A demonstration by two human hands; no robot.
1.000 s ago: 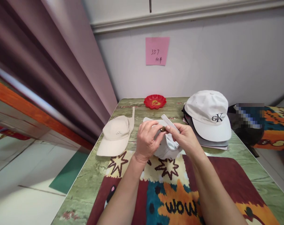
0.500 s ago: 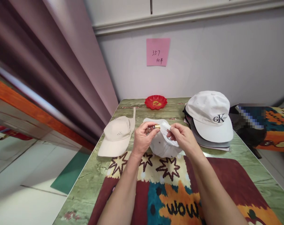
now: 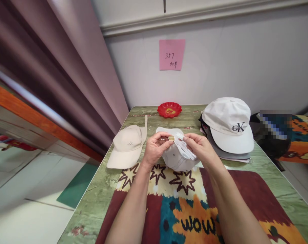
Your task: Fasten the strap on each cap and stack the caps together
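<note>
Mid-tabletop, above a white cap (image 3: 175, 158), the left hand (image 3: 155, 149) pinches a brass buckle (image 3: 171, 138); the right hand (image 3: 199, 149) pinches the strap (image 3: 181, 139), its end pointing left, touching the buckle.

Perhaps a home: curtain (image 3: 75, 67), patterned mat (image 3: 194, 203)

The cap (image 3: 178, 159) in hand was white, its buckle (image 3: 171, 138) brass-gold; the beige cap (image 3: 127, 145) lay plain; the desk (image 3: 103, 189) was green marble-patterned; the mat (image 3: 191, 203) showed stars in maroon, teal, orange; the dish (image 3: 169, 109) was red.
</note>
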